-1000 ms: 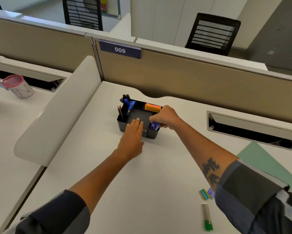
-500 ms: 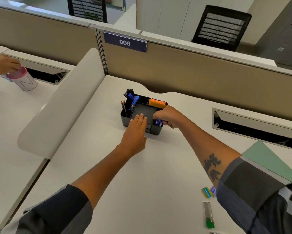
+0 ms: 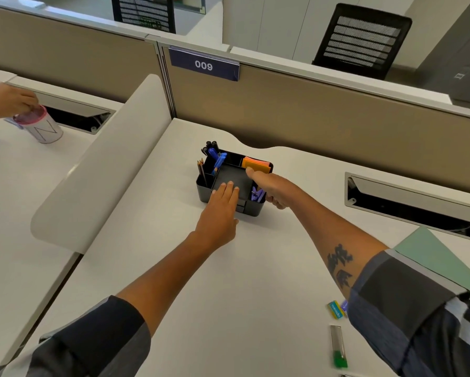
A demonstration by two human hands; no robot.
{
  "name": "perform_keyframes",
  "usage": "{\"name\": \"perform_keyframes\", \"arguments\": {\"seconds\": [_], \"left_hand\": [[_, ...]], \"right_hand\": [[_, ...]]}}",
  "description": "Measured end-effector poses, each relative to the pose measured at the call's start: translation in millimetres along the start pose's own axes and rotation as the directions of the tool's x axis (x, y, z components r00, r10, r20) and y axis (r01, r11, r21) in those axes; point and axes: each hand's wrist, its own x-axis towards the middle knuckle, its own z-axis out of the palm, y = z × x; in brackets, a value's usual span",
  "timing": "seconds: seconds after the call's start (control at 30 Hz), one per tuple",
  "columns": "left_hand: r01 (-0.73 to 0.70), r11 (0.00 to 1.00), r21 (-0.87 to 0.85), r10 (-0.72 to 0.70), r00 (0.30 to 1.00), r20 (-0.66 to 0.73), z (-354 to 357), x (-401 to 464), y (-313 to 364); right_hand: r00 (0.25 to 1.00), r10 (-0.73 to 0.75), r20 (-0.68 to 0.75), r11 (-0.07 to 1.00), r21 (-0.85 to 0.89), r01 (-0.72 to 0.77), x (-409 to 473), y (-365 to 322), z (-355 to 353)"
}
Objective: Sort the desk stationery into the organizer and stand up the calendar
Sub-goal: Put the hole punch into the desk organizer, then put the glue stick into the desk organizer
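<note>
Organizer [image 3: 229,205] at 12 o'clock mid-desk, likely light stiff plastic that slides: left hand [image 3: 220,213] flat on its front rim, right hand [image 3: 273,189] curled over the 3 o'clock wall, best hold.

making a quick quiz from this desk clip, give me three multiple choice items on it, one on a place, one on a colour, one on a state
1. Where is the orange sticky-note pad?
A. in the organizer's far right compartment
B. on the green folder
C. beside the eraser

2. What colour is the cap end of the tube lying near the desk's front edge?
A. red
B. green
C. yellow

3. How does the left hand lie?
A. fist clenched
B. pinching a pencil
C. fingers straight, resting on the organizer's front edge

Answers: 1 A, the pad sits inside the far right corner; 2 B, that end is green; 3 C, flat fingers lie over the rim.
</note>
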Motion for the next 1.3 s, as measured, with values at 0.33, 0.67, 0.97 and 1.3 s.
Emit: {"name": "perform_keyframes", "arguments": {"seconds": [0.33, 0.67, 0.97, 1.3], "left_hand": [[0.000, 1.000, 0.013, 0.000, 1.000, 0.008, 1, 0, -1], [0.005, 1.000, 0.017, -0.007, 0.998, 0.068, -12, -6, 1], [-0.026, 0.990, 0.142, 0.013, 0.995, 0.097, -21, -16, -6], [-0.042, 0.999, 0.017, 0.042, 0.999, 0.024, 1, -85, 20]], "right_hand": [[0.999, -0.047, -0.009, 0.994, -0.102, 0.046, -7, 2, -10], [0.947, -0.245, -0.208, 0.967, 0.025, 0.255, -41, 41, -46], [0.878, -0.237, -0.416, 0.926, 0.177, 0.334, -108, 241, -117], [0.882, -0.094, -0.462, 0.995, -0.071, 0.069, -173, 392, -79]]}}
